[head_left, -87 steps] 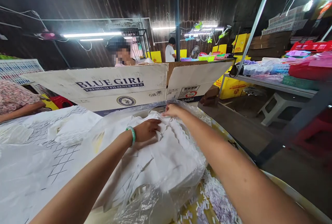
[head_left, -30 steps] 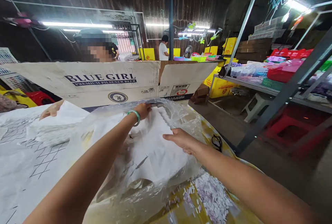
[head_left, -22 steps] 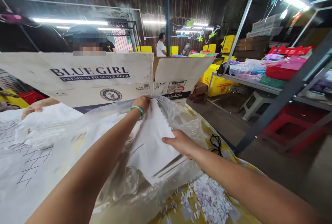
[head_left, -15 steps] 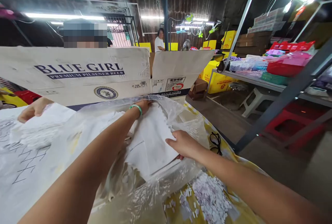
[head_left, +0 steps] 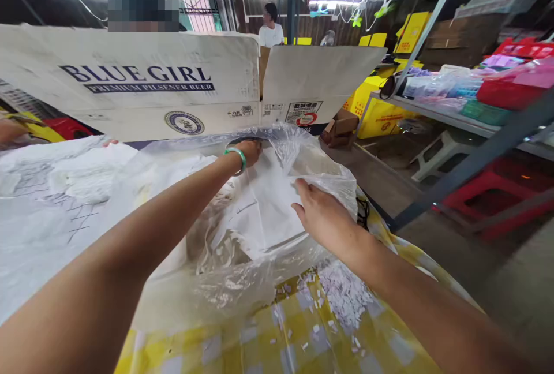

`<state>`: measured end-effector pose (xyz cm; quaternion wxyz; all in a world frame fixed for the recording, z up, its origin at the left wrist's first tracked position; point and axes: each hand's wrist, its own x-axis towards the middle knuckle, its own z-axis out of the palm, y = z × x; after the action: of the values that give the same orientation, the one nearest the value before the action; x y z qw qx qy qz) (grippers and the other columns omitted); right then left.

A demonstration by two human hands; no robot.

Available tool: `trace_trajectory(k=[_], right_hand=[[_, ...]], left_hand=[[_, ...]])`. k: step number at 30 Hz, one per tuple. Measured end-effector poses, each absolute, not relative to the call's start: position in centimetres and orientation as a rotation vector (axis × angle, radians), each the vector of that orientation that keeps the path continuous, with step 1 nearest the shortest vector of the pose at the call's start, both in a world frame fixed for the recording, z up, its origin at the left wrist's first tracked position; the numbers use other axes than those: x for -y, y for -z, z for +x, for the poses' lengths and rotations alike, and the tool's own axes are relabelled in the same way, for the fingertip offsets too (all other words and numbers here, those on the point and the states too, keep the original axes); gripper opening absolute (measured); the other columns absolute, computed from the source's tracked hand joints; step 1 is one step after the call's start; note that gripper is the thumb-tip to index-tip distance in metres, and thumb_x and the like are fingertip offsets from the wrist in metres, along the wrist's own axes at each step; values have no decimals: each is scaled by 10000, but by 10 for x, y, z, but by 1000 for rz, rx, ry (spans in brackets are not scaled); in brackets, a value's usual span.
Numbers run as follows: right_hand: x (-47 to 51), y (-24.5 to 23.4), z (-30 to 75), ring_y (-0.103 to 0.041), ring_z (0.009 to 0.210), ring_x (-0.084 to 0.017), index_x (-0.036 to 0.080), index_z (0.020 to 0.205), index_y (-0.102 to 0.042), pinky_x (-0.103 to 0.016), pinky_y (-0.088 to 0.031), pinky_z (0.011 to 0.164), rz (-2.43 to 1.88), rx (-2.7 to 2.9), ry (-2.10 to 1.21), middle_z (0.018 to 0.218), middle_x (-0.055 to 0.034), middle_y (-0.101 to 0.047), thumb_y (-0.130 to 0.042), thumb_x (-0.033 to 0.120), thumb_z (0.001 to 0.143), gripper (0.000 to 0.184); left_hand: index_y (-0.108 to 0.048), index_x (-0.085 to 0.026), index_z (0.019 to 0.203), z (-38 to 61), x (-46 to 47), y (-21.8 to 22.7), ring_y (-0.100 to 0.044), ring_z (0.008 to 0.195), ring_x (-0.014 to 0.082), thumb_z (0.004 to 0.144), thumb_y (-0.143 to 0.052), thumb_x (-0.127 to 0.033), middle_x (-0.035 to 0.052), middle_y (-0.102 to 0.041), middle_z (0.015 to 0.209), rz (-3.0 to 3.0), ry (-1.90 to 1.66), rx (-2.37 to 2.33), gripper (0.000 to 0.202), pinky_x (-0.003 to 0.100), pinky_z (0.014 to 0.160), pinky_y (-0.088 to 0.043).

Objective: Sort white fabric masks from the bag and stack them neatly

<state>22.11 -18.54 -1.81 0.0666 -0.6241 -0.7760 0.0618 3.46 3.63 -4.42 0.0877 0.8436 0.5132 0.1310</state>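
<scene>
A clear plastic bag (head_left: 208,299) lies in front of me with white cloth pieces (head_left: 272,212) stacked in it. Some pieces have frayed edges and a short dark line. My left hand (head_left: 250,152), with a green bangle (head_left: 239,160) at the wrist, reaches to the far end of the stack. Its fingers are curled down and the tips are hidden, so what they hold cannot be made out. My right hand (head_left: 322,209) rests at the right edge of the cloth and the plastic, thumb and fingers apart.
Small white scraps (head_left: 346,293) lie on the yellow checked tablecloth (head_left: 251,345); dark glasses (head_left: 362,212) lie near its right edge. More white cloth (head_left: 86,172) is at left. A large carton (head_left: 142,114) stands behind, a person (head_left: 138,4) beyond it. A metal post (head_left: 433,195) and shelf stand right.
My right hand has loosened from the cloth edge, its fingers now spread. My left hand stays at the far end. A co-worker's hand at left has drawn back. The view has tilted down.
</scene>
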Motion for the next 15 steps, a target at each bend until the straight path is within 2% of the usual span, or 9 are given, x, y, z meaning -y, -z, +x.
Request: trace_trajectory(k=[2,5,7,9,10,12,13,15], right_hand=[[193,17,213,-598,1099,-273,87,1322,-445,-375,-470,890,-1717,2406,-164,1232,-211,-592,-427,253,945,412],[195,27,203,-426,1312,-333,114,1370,-444,-467,-372,1037,-1662,2485,-295,1447,-196,-418,-363,459,954,547],[191,37,203,-303,1383,-376,169,1434,-382,-532,-323,1063,-1761,2489,-416,1538,-151,-271,-349,594,912,674],[188,42,209,-246,1409,-376,173,1472,-319,-540,-302,1076,-1826,2488,-466,1558,-139,-209,-338,627,895,735],[189,43,213,-250,1411,-362,144,1474,-312,-521,-301,1083,-1823,2502,-451,1551,-153,-221,-341,604,902,735],[193,39,221,-358,1367,-331,78,1426,-392,-469,-343,1066,-1779,2533,-369,1479,-197,-364,-351,516,918,671],[195,35,222,-461,1297,-322,77,1364,-477,-450,-394,1021,-1751,2528,-323,1399,-204,-478,-366,471,915,607],[200,22,218,-666,987,-306,169,1126,-658,-413,-500,816,-1660,2467,-251,1090,-155,-700,-386,462,897,460]], left_hand=[[-480,-99,1332,33,-17,40,-383,1324,338,937,-388,-397,189,-433,1434,2532,-270,-1647,504,518,1107,-218],[-370,-192,1426,33,5,43,-241,1414,307,928,-316,-537,128,-273,1543,2544,40,-1738,608,537,1135,-149],[-355,-197,1440,36,14,45,-194,1430,312,918,-273,-585,126,-247,1554,2544,210,-1785,655,554,1135,-135],[-397,-171,1418,40,21,42,-200,1425,332,914,-286,-590,149,-275,1538,2540,210,-1799,665,570,1130,-134],[-425,-152,1399,42,27,37,-219,1416,343,915,-314,-572,166,-298,1524,2530,170,-1796,650,585,1125,-135],[-477,-125,1352,45,43,22,-269,1396,352,916,-391,-513,189,-348,1493,2489,48,-1767,590,608,1117,-137],[-477,-149,1352,45,53,14,-270,1401,329,922,-406,-483,159,-346,1502,2462,-7,-1776,549,601,1123,-140],[-433,-248,1383,37,78,-3,-270,1410,229,944,-371,-485,49,-334,1525,2427,-170,-1800,503,498,1160,-168]])
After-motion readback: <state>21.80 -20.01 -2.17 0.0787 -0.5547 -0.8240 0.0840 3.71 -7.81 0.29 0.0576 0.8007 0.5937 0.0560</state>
